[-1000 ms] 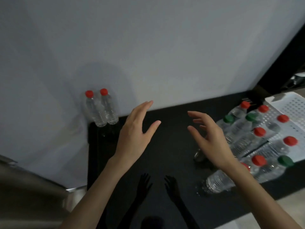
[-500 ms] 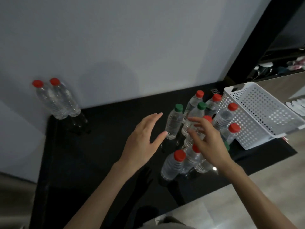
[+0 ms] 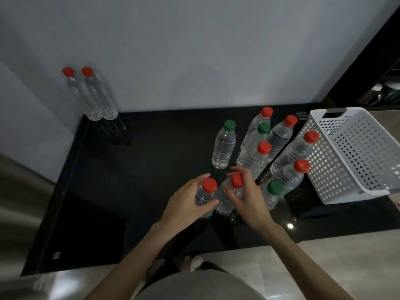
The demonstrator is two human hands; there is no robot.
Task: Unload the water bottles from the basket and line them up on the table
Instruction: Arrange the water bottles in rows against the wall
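Hands are each wrapped on a red-capped bottle at the front of the black table (image 3: 151, 169): the left hand (image 3: 188, 204) curls round the shoulder of the left bottle (image 3: 206, 191), thumb in front, and the right hand (image 3: 249, 198) grips the right bottle (image 3: 231, 191) just below its cap. These two stand touching or nearly so; the fingers hide the gap. Behind them a loose cluster (image 3: 270, 148) of upright bottles stands beside the white basket (image 3: 350, 156), which looks emptied. Two lined bottles (image 3: 95, 98) stand well apart at the back left corner, against the wall.

To do this step well, lift both straight up so they clear the green-capped bottle (image 3: 273, 192) just beside the right hand. Carry them low, then set them down upright next to the corner pair, continuing that row along the wall.
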